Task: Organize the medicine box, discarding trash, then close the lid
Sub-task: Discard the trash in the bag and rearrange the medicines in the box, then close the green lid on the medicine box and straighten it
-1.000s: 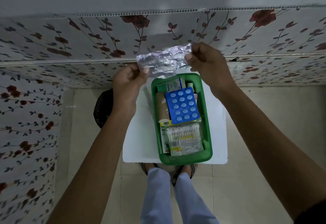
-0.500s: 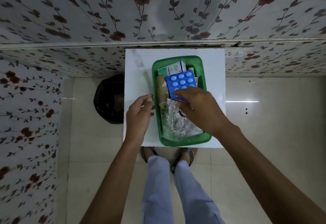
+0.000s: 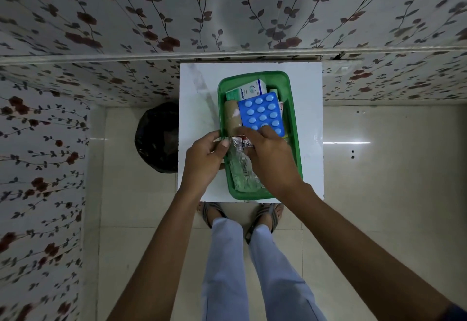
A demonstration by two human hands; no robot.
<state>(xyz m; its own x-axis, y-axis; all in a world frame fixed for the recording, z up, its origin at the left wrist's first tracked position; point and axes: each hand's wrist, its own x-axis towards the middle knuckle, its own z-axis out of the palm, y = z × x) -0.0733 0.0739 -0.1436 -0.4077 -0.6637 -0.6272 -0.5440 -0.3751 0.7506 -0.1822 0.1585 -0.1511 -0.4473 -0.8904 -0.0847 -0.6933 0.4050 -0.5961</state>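
Inside green plastic medicine box [image 3: 290,108] on white table [image 3: 197,108]: left hand [image 3: 204,161] and right hand [image 3: 271,161] pinch crumpled silver foil blister strip [image 3: 240,166] at near end; blue pill blister card [image 3: 261,113] beyond fingers.

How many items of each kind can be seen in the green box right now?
Blue blister pack: 1
Silver foil strip: 1
White-and-green carton: 1
Tan bandage roll: 1
Total: 4 clearly visible in the green box. Other items are partly hidden under the pack and under the right hand; they are not counted. The left hand is at the foil's edge.
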